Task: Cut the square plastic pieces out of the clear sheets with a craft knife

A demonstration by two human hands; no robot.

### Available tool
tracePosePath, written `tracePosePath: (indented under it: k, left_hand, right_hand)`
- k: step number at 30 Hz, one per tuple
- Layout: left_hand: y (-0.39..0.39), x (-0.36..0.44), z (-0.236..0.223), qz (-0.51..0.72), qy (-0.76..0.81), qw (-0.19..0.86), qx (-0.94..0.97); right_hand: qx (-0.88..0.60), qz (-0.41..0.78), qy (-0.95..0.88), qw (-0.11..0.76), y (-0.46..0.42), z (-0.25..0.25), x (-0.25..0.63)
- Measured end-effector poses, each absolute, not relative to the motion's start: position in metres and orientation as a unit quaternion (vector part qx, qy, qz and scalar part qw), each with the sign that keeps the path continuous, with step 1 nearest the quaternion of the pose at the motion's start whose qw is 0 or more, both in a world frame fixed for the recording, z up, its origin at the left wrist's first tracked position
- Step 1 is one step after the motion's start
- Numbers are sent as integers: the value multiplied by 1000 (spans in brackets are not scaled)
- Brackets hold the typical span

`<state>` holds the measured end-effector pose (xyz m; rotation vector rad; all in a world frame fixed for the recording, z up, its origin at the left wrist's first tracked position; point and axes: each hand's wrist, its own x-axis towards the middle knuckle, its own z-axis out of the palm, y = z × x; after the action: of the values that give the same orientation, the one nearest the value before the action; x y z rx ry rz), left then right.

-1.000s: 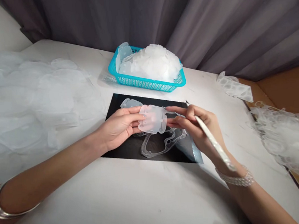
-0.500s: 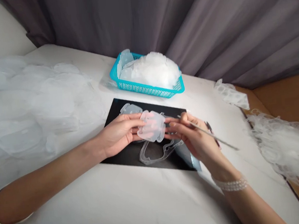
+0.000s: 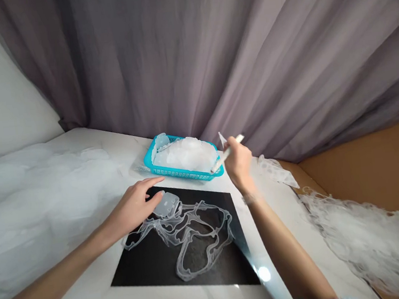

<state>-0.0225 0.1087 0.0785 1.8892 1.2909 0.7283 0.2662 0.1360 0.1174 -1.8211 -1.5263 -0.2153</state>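
My right hand is closed around a slim pale stick-like tool, raised beside the right end of the blue basket. A small translucent piece shows above its fingers; whether it is gripped too is unclear. My left hand is open, thumb and fingers apart, over the upper left of the black mat. Its thumb is close to a small stack of translucent plastic pieces. Looped clear plastic trimmings lie tangled across the mat.
The blue basket, heaped with translucent pieces, stands behind the mat. A big pile of translucent sheets covers the table's left. Clear scraps are heaped at the right edge, with a perforated piece farther back. A grey curtain hangs behind.
The view has tilted upward. My hands have parted, and the translucent piece they held is no longer between them. My right hand has moved up beside the basket; my left has opened.
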Motion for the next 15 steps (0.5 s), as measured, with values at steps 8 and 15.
tracePosePath:
  k: [8, 15]
  left_hand:
    - [114, -24, 53, 192, 491, 320, 787]
    - [119, -21, 40, 161, 490, 329, 791]
  right_hand:
    - [-689, 18, -660, 298, 100, 83, 253]
    - [-632, 150, -741, 169, 6, 43, 234]
